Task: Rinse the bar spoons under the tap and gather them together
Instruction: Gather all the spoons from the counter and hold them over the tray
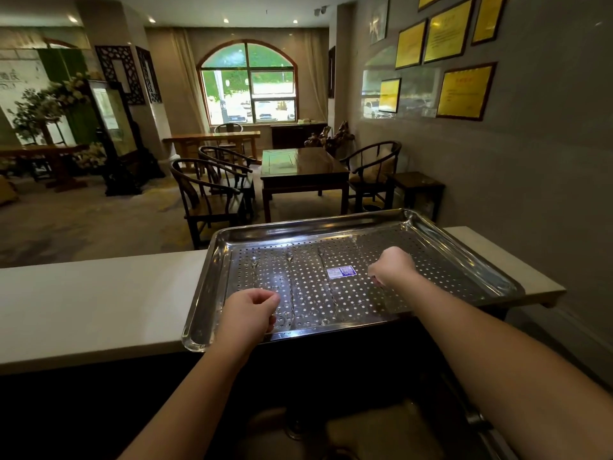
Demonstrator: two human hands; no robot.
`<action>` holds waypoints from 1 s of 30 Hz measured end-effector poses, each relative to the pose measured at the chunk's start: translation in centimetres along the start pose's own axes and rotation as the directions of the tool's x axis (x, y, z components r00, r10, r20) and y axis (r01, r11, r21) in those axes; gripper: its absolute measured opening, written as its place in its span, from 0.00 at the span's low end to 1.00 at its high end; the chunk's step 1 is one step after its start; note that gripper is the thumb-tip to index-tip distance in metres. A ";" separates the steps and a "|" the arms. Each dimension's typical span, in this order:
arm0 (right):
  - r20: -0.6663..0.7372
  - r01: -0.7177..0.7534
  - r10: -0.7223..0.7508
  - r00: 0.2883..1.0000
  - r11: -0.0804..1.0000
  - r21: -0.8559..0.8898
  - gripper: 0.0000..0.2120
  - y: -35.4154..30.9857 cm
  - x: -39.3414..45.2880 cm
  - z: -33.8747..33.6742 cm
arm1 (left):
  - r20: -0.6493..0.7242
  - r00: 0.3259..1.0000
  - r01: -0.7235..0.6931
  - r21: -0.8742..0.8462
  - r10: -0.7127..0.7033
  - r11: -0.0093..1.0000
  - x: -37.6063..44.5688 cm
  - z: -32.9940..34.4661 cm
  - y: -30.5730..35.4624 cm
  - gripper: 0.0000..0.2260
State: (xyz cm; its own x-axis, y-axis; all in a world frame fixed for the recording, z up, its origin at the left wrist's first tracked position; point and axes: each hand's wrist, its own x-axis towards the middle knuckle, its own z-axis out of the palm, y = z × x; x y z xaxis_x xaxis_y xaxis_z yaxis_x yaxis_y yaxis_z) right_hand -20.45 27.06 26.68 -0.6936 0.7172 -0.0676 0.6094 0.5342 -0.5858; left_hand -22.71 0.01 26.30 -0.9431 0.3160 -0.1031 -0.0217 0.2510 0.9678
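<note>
A perforated steel tray sits on the white counter and overhangs the dark sink. Several thin twisted bar spoons lie lengthwise on it: one on the left, one beside it, one near the middle. My left hand has its fingers curled, thumb against forefinger, pinching the near end of the left spoon. My right hand is curled knuckles-up on the tray's right half; a faint spoon handle runs under it, the grip itself hidden.
A blue and white sticker lies on the tray's middle. The white counter stretches left. Below my forearms is the dark sink with its drain. No tap shows. Wooden chairs and tables stand beyond the counter.
</note>
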 end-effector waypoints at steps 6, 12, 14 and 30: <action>0.047 -0.047 0.050 0.998 0.997 -0.060 0.06 1.5 1.0 1.2 | -0.039 0.999 -0.022 0.058 0.024 0.998 0.1 0.1 -0.3 0.06; -0.003 -0.049 0.049 0.999 0.991 -0.125 0.09 1.8 1.8 1.5 | -0.056 0.993 -0.094 0.204 0.108 0.974 -0.1 0.4 -0.5 0.09; 0.000 -0.031 0.031 1.000 0.989 -0.146 0.08 1.9 2.1 1.6 | -0.054 0.992 -0.103 0.228 0.118 0.968 -0.2 0.6 -0.3 0.09; 0.068 -0.005 0.010 0.998 0.997 -0.078 0.09 2.3 1.9 1.1 | -0.055 0.766 -0.292 0.857 0.640 0.424 0.3 -1.3 4.1 0.16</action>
State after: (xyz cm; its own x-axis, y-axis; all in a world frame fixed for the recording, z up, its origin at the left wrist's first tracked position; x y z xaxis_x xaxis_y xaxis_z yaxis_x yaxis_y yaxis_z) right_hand -20.79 29.12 24.29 -0.7117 0.6907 -0.1281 0.6410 0.5638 -0.5208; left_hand -23.52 -0.08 30.52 -0.7548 0.3525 0.5533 0.5510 0.7983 0.2431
